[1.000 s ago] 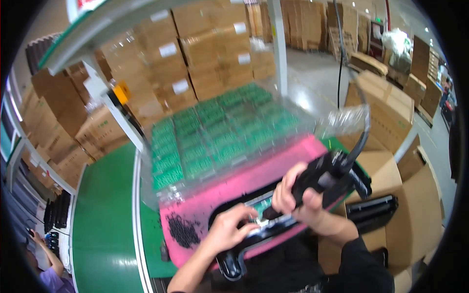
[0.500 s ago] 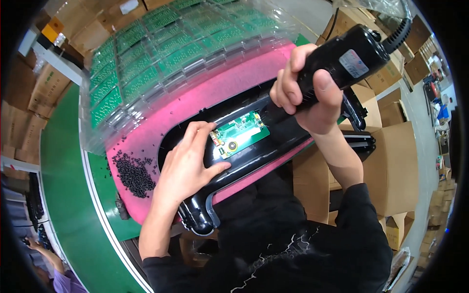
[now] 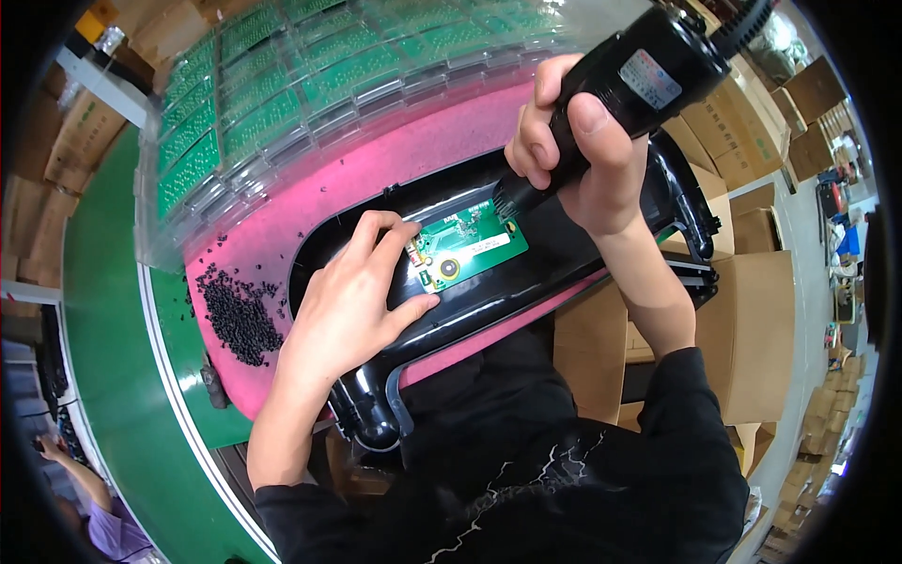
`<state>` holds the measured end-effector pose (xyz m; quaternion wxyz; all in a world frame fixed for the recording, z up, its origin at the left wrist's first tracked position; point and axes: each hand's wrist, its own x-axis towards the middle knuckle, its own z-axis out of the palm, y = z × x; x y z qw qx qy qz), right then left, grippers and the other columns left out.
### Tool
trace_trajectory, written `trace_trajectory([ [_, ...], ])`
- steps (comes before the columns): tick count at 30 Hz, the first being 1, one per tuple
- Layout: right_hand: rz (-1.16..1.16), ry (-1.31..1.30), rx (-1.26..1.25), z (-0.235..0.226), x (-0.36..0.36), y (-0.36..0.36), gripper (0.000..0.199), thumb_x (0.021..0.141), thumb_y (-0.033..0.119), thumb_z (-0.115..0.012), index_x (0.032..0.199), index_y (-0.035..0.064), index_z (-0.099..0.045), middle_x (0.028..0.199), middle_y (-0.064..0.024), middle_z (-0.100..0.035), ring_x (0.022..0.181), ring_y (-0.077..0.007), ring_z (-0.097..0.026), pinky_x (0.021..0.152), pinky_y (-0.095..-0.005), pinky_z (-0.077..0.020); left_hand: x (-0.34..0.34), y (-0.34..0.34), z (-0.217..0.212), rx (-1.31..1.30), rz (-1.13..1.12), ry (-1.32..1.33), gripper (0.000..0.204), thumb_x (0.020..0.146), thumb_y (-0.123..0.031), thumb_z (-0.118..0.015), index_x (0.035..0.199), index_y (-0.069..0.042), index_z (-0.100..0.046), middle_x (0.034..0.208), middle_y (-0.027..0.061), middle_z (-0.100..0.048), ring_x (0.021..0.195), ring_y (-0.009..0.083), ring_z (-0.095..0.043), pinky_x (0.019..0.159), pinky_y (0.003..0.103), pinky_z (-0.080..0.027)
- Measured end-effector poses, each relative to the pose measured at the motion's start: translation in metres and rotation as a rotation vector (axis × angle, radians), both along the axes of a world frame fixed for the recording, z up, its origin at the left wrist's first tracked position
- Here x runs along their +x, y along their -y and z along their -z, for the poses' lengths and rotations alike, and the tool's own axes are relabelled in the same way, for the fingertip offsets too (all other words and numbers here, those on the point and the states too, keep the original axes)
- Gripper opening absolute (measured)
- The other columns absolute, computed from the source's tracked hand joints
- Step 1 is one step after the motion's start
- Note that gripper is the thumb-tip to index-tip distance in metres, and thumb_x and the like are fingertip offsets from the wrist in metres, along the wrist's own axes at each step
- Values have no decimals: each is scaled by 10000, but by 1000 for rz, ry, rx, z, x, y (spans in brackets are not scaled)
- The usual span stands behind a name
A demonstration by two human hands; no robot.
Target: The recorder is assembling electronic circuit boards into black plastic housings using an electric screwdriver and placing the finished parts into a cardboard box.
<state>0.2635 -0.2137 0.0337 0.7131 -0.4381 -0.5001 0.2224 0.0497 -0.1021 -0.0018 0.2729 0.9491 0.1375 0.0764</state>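
Observation:
A green circuit board [image 3: 479, 258] lies inside a long, glossy black plastic housing [image 3: 526, 282]. My left hand [image 3: 352, 291] spans the board's left end, index finger at the upper corner and thumb at the lower one. My right hand [image 3: 592, 155] is wrapped round a black electric screwdriver [image 3: 625, 80], tilted with its cable end up and to the right. Its lower end meets the board's right end at the upper corner. Whether the bit sits in a screw cannot be made out.
The housing rests on a pink mat [image 3: 376, 174] over a green table [image 3: 122, 310]. Small black screws [image 3: 240, 320] are heaped at the mat's left. Clear trays of green boards [image 3: 329, 70] stand behind. An open carton [image 3: 752, 329] is at right; another person's arm [image 3: 80, 475] shows lower left.
The screwdriver in my right hand has moved left, and its lower end has come onto the board's right end. My left hand stays at the board's left end. The whole view has shifted slightly.

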Motion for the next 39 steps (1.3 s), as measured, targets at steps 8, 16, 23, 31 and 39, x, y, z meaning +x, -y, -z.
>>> trace_trajectory([
  [8,-20,54,-55,-3,2,-3,400,964,396,-556,1059,11,-508,628,-40,-497,468,-117,-434,494,-276,-399,2,-1,1,8,-4,-7,578,787,-242,-791,1256,-5,-549,1255,117,-516,1035,352,-647,805,447,-564],
  [16,-162,3,-27,7,15,-5,391,971,402,-520,1085,29,-506,617,-29,-480,460,-112,-416,489,-262,-377,5,0,-3,-114,-54,-72,643,724,-192,-829,1280,-37,-544,1288,122,-509,1098,397,-600,859,457,-508],
  [23,-125,-313,-103,0,2,3,409,846,267,-731,1091,24,-511,666,-82,-537,531,-163,-498,506,-304,-432,5,-1,-5,-65,-27,-77,607,746,-196,-821,1253,-12,-544,1242,122,-512,936,339,-666,725,442,-563],
  [31,-87,-395,-140,-8,-6,7,374,821,191,-741,1053,17,-505,687,-78,-539,544,-150,-491,522,-286,-424,6,0,-1,-94,-60,-87,651,712,-154,-834,1294,-53,-562,1258,102,-527,849,292,-626,729,384,-533],
  [39,-75,-260,-199,6,1,4,238,826,78,-720,991,10,-562,747,-49,-595,597,-105,-547,579,-265,-454,8,3,-7,-74,-56,-92,609,736,-141,-814,1283,-55,-560,1279,114,-528,911,330,-640,770,410,-540],
])
